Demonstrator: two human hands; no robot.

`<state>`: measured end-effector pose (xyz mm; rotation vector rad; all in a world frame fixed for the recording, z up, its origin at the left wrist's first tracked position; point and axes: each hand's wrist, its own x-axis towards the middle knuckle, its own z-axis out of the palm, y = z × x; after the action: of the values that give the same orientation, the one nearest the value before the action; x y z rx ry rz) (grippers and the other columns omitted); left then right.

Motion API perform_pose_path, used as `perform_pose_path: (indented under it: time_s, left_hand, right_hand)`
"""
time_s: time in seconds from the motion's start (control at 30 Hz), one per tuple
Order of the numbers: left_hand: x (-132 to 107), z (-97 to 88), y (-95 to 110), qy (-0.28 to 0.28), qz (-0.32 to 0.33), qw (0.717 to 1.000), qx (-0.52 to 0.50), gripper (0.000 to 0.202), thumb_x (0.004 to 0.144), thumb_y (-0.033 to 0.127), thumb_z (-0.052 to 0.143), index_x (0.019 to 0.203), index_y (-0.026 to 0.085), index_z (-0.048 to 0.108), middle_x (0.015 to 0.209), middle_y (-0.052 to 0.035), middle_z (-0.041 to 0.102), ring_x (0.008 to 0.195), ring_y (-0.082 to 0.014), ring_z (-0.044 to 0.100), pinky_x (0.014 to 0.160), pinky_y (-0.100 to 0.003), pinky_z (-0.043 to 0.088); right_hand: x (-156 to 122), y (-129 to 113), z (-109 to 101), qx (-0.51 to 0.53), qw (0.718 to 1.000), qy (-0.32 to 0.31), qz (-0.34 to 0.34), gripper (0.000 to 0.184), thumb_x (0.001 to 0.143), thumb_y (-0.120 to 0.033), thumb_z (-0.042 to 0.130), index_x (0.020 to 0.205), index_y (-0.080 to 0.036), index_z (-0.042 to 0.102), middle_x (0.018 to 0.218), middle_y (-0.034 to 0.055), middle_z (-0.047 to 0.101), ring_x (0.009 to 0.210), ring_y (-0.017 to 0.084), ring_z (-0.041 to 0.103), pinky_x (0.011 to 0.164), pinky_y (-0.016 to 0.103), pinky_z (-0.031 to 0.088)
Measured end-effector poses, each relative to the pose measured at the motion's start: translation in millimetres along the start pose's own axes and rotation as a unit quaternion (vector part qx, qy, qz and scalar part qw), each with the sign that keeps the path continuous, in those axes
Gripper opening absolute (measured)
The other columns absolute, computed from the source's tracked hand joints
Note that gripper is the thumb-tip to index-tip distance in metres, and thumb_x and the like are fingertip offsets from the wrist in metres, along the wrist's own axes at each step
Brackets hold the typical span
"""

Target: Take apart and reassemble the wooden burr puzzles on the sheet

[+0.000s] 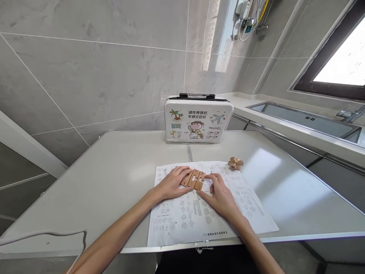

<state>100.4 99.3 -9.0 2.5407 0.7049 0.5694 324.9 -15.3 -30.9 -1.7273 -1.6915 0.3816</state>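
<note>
Flat wooden puzzle pieces [194,180] with cut-out notches and small marks lie side by side on a printed paper sheet [176,232]. My left hand [172,183] grips their left end, its fingers over the far edge and its thumb along the near edge. At the right end, my right hand [219,196] holds the outermost piece between the thumb at its near corner and the index finger at its far side. A small wooden interlocking puzzle [235,163] sits beyond my right hand, at the sheet's far right corner.
A white carry case [199,121] with cartoon prints stands at the back of the white folding table [125,152], near a tiled wall. To the right is a counter with a sink [302,118]. A pale cable [42,234] loops at the lower left.
</note>
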Motion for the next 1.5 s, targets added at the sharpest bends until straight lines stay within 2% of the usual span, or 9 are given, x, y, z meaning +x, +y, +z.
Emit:
perform_pose_path:
  time_s: [0.2,0.43,0.63,0.8,0.93,1.03,1.2,1.37,1.5]
  left_hand:
    - [0.4,-16.6,-5.9,-0.025,0.016,0.999,0.015,0.054,0.096,0.046,0.070,0.146,0.031,0.057,0.146,-0.0094,0.060,0.136,-0.0288,0.056,0.115,-0.048,0.048]
    - [-3.5,-28.5,-7.7,-0.010,0.026,0.996,0.091,0.036,0.100,0.037,0.062,0.135,0.030,0.066,0.124,-0.0084,0.068,0.115,-0.0255,0.065,0.100,-0.040,0.055]
    - [-3.8,-20.4,-13.1,0.011,0.023,0.982,0.186,0.034,0.101,0.021,0.049,0.129,0.028,0.068,0.115,-0.0077,0.069,0.105,-0.0242,0.067,0.091,-0.039,0.057]
    - [-1.0,-12.3,-17.0,0.041,0.006,0.978,0.202,0.035,0.104,0.020,0.044,0.129,0.028,0.068,0.110,-0.0071,0.070,0.102,-0.0222,0.067,0.087,-0.036,0.058]
    - [-1.1,-11.5,-18.5,0.056,-0.022,0.975,0.215,0.030,0.108,0.025,0.040,0.114,0.022,0.070,0.104,-0.0077,0.071,0.096,-0.0229,0.068,0.082,-0.038,0.056]
    - [-2.9,-10.9,-15.7,0.083,-0.071,0.980,0.167,0.029,0.110,0.031,0.039,0.111,0.022,0.066,0.102,-0.0060,0.074,0.092,-0.0230,0.070,0.077,-0.036,0.053]
    - [-2.2,-8.6,-3.0,0.083,-0.151,0.984,-0.033,0.032,0.111,0.040,0.035,0.112,0.024,0.062,0.087,0.0003,0.072,0.075,-0.0181,0.066,0.069,-0.030,0.048]
    - [-0.2,-8.8,6.8,0.067,-0.155,0.979,-0.113,0.038,0.111,0.044,0.033,0.108,0.022,0.063,0.084,-0.0004,0.066,0.075,-0.0172,0.060,0.070,-0.029,0.044]
    - [-2.8,-9.3,9.6,0.043,-0.140,0.982,-0.117,0.038,0.111,0.042,0.031,0.113,0.022,0.063,0.086,-0.0012,0.066,0.079,-0.0181,0.060,0.074,-0.030,0.045]
  right_hand:
    - [0.3,1.4,9.0,-0.060,0.998,0.005,-0.024,0.038,0.093,-0.052,0.066,0.120,-0.026,0.060,0.119,0.0068,0.062,0.077,0.020,0.068,0.067,0.036,0.056]
    - [0.1,3.3,14.6,-0.066,0.997,0.018,-0.045,0.030,0.099,-0.051,0.058,0.116,-0.026,0.061,0.109,0.0060,0.066,0.084,0.023,0.070,0.065,0.034,0.053]
    - [-2.4,3.4,12.9,-0.052,0.996,0.024,-0.071,0.029,0.099,-0.051,0.060,0.111,-0.025,0.064,0.098,0.0045,0.068,0.077,0.022,0.069,0.065,0.033,0.053]
    - [-4.8,3.6,13.0,-0.043,0.997,0.019,-0.067,0.029,0.099,-0.052,0.060,0.109,-0.025,0.064,0.096,0.0041,0.068,0.071,0.020,0.066,0.063,0.033,0.051]
    - [-5.2,-2.3,8.3,-0.018,0.997,0.000,-0.071,0.029,0.100,-0.052,0.060,0.110,-0.025,0.064,0.095,0.0035,0.068,0.067,0.019,0.063,0.064,0.033,0.051]
    - [-6.0,-10.6,2.3,0.014,0.995,-0.024,-0.098,0.026,0.101,-0.048,0.061,0.114,-0.026,0.065,0.094,0.0036,0.068,0.076,0.021,0.065,0.070,0.034,0.052]
    - [-7.3,-19.4,1.2,0.070,0.988,-0.054,-0.129,0.027,0.102,-0.044,0.062,0.123,-0.026,0.063,0.101,0.0039,0.072,0.083,0.022,0.068,0.076,0.034,0.054]
    - [-6.5,-21.4,8.5,0.093,0.983,-0.075,-0.139,0.032,0.104,-0.041,0.060,0.132,-0.026,0.058,0.109,0.0047,0.074,0.080,0.021,0.070,0.076,0.034,0.055]
    - [-6.9,-23.2,10.4,0.092,0.980,-0.080,-0.155,0.030,0.106,-0.035,0.057,0.134,-0.027,0.055,0.112,0.0052,0.072,0.090,0.022,0.070,0.077,0.034,0.055]
